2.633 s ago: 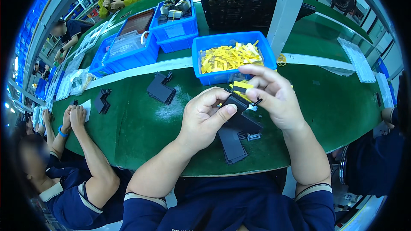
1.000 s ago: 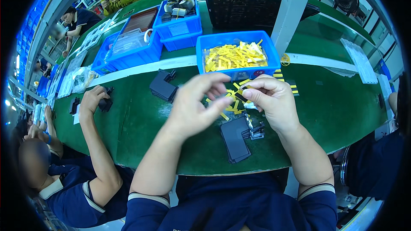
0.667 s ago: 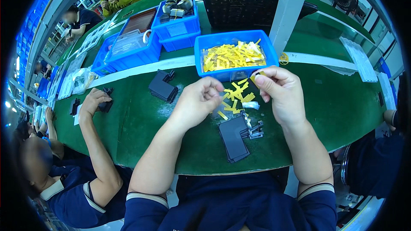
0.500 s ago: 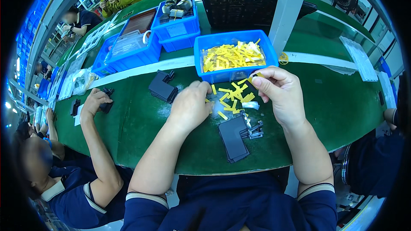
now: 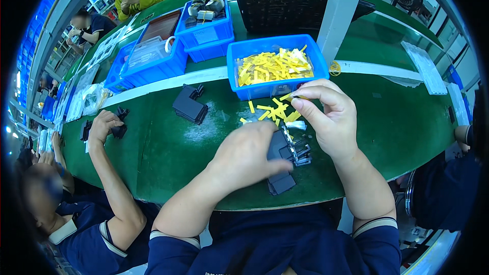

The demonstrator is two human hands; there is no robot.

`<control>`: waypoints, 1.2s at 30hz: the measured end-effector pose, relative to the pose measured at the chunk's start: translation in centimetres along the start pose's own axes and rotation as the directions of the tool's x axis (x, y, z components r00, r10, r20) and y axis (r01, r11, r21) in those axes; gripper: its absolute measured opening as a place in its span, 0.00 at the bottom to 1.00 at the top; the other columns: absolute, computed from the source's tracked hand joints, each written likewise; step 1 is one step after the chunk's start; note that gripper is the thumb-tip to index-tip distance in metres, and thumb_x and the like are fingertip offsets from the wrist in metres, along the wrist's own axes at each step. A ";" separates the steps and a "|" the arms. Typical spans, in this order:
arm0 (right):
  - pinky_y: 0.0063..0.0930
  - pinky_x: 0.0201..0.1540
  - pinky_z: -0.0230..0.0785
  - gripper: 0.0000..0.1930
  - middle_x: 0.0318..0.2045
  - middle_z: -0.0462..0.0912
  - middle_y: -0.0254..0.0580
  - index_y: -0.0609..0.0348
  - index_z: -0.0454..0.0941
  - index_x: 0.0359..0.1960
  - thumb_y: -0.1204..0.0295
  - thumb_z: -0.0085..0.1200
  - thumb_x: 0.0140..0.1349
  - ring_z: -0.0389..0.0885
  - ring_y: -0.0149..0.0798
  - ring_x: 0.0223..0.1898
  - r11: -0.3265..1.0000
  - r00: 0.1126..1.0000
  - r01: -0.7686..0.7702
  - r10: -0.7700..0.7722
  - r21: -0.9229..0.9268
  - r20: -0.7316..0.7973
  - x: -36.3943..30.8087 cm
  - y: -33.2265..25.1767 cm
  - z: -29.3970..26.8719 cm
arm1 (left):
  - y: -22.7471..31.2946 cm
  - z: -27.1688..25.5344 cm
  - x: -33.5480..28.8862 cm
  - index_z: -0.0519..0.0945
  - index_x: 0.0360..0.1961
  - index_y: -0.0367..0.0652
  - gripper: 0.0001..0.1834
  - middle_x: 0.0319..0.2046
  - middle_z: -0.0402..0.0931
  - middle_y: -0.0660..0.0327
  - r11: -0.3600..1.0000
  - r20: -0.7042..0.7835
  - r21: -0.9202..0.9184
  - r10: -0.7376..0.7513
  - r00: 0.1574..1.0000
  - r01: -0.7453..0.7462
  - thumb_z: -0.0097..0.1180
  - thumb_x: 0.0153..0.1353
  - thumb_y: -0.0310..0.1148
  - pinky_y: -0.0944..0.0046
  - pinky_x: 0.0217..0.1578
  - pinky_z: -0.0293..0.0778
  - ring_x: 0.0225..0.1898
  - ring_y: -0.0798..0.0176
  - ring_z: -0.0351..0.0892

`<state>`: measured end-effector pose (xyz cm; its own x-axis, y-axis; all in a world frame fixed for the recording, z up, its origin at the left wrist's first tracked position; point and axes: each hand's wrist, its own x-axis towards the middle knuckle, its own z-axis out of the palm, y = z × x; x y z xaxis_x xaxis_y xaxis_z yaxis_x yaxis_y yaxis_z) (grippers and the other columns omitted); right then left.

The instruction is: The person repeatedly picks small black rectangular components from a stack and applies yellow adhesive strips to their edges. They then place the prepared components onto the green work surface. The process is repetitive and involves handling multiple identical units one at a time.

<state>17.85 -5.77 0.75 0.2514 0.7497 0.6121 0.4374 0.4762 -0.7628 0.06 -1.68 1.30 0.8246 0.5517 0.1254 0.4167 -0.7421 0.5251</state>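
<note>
My left hand [image 5: 247, 155], smeared by motion, reaches over a stack of flat black plastic parts [image 5: 281, 182] in front of me. Its thumb stands apart from the fingers, and I see nothing held in it. Grey hinge-like pieces [image 5: 300, 154] stick out at the stack's right side. My right hand [image 5: 330, 112] is raised just right of the loose yellow strips [image 5: 277, 109], its thumb and forefinger pinching a small dark-and-yellow piece [image 5: 295, 97]. A white crumpled scrap [image 5: 295, 125] lies beside the strips. Further left sits a second stack of black parts [image 5: 189, 106].
A blue bin [image 5: 275, 90] full of yellow strips stands behind my hands, next to a grey post [image 5: 340, 15]. More blue bins [image 5: 158, 69] stand at the back left. A co-worker's hand [image 5: 104, 127] handles black parts to my left. A black panel [image 5: 280, 12] lies behind.
My left hand has moved from the yellow strips toward me and right, over the near black stack. My right hand has shifted slightly left, still pinching its piece.
</note>
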 end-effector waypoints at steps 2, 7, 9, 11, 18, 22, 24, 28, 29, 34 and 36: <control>0.27 0.40 0.69 0.06 0.28 0.81 0.42 0.64 0.81 0.30 0.77 0.61 0.49 0.79 0.36 0.32 1.000 1.000 -0.011 0.011 0.000 0.001 -0.2 -0.4 0.1 | -0.4 -0.6 0.6 0.72 0.40 0.34 0.22 0.33 0.76 0.52 0.967 0.053 -0.200 -0.153 0.987 0.160 0.64 0.50 0.38 0.64 0.39 0.72 0.35 0.57 0.77; 0.28 0.38 0.69 0.06 0.27 0.82 0.42 0.65 0.81 0.29 0.79 0.61 0.47 0.79 0.37 0.31 0.994 0.997 0.060 -0.056 -0.087 0.056 -0.5 -0.5 0.3 | -1.4 1.2 0.6 0.69 0.40 0.36 0.07 0.32 0.77 0.62 0.579 -0.062 -0.811 -0.217 0.974 0.078 0.47 0.64 0.27 0.73 0.37 0.69 0.35 0.75 0.74; 0.27 0.37 0.69 0.07 0.26 0.82 0.42 0.65 0.81 0.29 0.79 0.61 0.46 0.78 0.37 0.30 0.995 0.997 0.056 -0.051 -0.088 0.059 -0.4 -0.5 0.3 | -1.6 1.6 0.7 0.69 0.40 0.34 0.07 0.32 0.78 0.59 0.496 -0.070 -0.868 -0.184 0.981 0.031 0.48 0.63 0.26 0.72 0.34 0.69 0.34 0.74 0.75; 0.27 0.37 0.69 0.06 0.26 0.82 0.42 0.65 0.81 0.29 0.79 0.61 0.46 0.78 0.36 0.30 0.997 0.997 0.037 -0.033 -0.070 0.065 -0.4 -0.4 0.2 | -1.4 1.8 0.7 0.69 0.40 0.34 0.07 0.32 0.78 0.61 0.460 -0.084 -0.888 -0.179 0.980 0.007 0.48 0.63 0.26 0.73 0.34 0.69 0.34 0.75 0.74; 0.26 0.36 0.68 0.06 0.25 0.82 0.42 0.64 0.82 0.28 0.78 0.61 0.46 0.78 0.35 0.29 0.998 0.996 -0.034 0.038 -0.049 0.081 -0.4 -0.8 0.0 | -1.5 2.0 0.8 0.69 0.41 0.35 0.08 0.33 0.78 0.60 0.433 -0.103 -0.901 -0.161 0.982 -0.024 0.47 0.64 0.27 0.73 0.37 0.70 0.35 0.74 0.75; 0.27 0.36 0.69 0.06 0.24 0.81 0.42 0.64 0.82 0.27 0.78 0.61 0.46 0.78 0.35 0.28 0.998 0.996 -0.039 0.043 -0.050 0.084 -0.5 -0.6 0.0 | -1.5 2.0 0.7 0.69 0.41 0.35 0.08 0.34 0.79 0.59 0.421 -0.096 -0.907 -0.159 0.983 -0.020 0.48 0.64 0.27 0.73 0.38 0.70 0.36 0.74 0.75; 0.27 0.35 0.69 0.06 0.24 0.81 0.42 0.64 0.82 0.27 0.78 0.61 0.46 0.78 0.35 0.28 0.997 0.995 -0.040 0.045 -0.062 0.085 -0.4 -0.7 0.1 | -1.6 2.1 0.7 0.69 0.41 0.35 0.08 0.33 0.79 0.60 0.435 -0.101 -0.900 -0.164 0.981 -0.020 0.48 0.64 0.27 0.72 0.37 0.70 0.36 0.74 0.75; 0.28 0.35 0.69 0.05 0.23 0.81 0.42 0.64 0.82 0.26 0.78 0.61 0.46 0.78 0.36 0.27 0.994 0.996 -0.019 0.028 -0.104 0.084 -0.4 -0.9 0.1 | -1.6 2.2 0.7 0.69 0.41 0.35 0.07 0.32 0.78 0.61 0.447 -0.097 -0.894 -0.176 0.980 -0.008 0.48 0.64 0.27 0.73 0.36 0.69 0.34 0.76 0.74; 0.28 0.35 0.69 0.05 0.23 0.81 0.43 0.64 0.81 0.26 0.78 0.61 0.46 0.78 0.37 0.27 0.993 0.996 -0.014 0.023 -0.115 0.082 -0.4 -0.9 0.1 | -1.4 2.1 0.8 0.69 0.41 0.35 0.07 0.32 0.78 0.61 0.431 -0.095 -0.902 -0.185 0.978 -0.007 0.48 0.63 0.27 0.74 0.36 0.69 0.34 0.76 0.73; 0.30 0.36 0.68 0.06 0.24 0.81 0.44 0.64 0.80 0.27 0.76 0.61 0.46 0.78 0.40 0.28 0.970 0.994 0.070 -0.048 -0.231 0.098 -0.4 -0.9 0.2 | -1.6 2.3 0.7 0.69 0.42 0.35 0.08 0.31 0.78 0.62 0.508 -0.127 -0.861 -0.196 0.972 -0.010 0.50 0.62 0.26 0.73 0.34 0.69 0.33 0.76 0.73; 0.31 0.36 0.68 0.07 0.25 0.81 0.44 0.64 0.80 0.27 0.76 0.61 0.46 0.78 0.41 0.29 0.968 0.994 0.065 -0.040 -0.243 0.106 -0.5 -0.8 0.4 | -1.5 2.1 0.5 0.69 0.42 0.35 0.09 0.31 0.78 0.61 0.589 -0.153 -0.808 -0.191 0.969 -0.011 0.51 0.61 0.26 0.72 0.33 0.70 0.32 0.75 0.75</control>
<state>17.04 -6.34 1.02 0.1410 0.7744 0.6168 0.6494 0.3979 -0.6481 0.71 -1.11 -1.18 0.6609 0.7353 0.1501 -0.0730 -0.1361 0.9880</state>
